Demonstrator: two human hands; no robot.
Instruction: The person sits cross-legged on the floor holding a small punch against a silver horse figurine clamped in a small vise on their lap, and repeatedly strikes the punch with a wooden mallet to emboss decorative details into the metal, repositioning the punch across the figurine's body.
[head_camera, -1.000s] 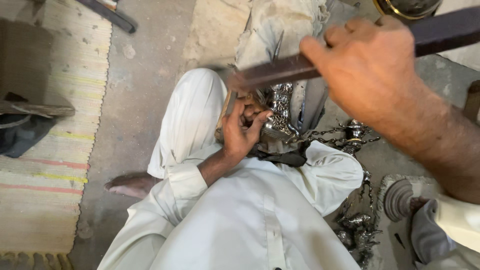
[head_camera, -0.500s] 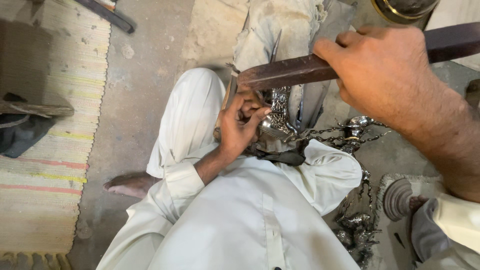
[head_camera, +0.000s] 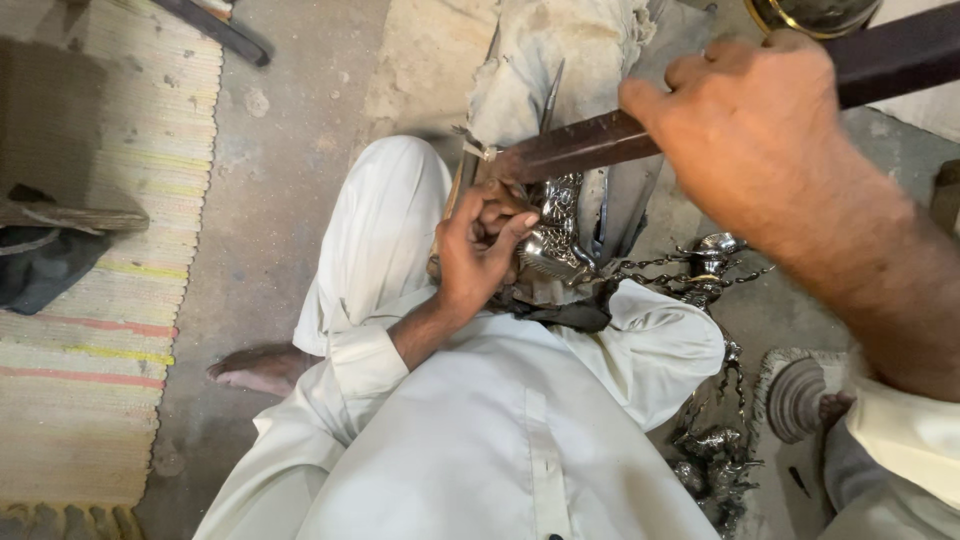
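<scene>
The person sits on the floor, filing a shiny silver metal piece (head_camera: 548, 252) that rests just above the lap, at the near end of a cloth-covered block (head_camera: 560, 50). The left hand (head_camera: 478, 250) has its fingers curled tight on the piece, pinning it. The right hand (head_camera: 752, 140), raised to the right, has its fingers wrapped fast round a long dark file (head_camera: 580, 148) whose tip meets the piece. A further stroke calls for steady pressure with the piece held firm. Chains and silver parts (head_camera: 705, 262) lie right of it.
</scene>
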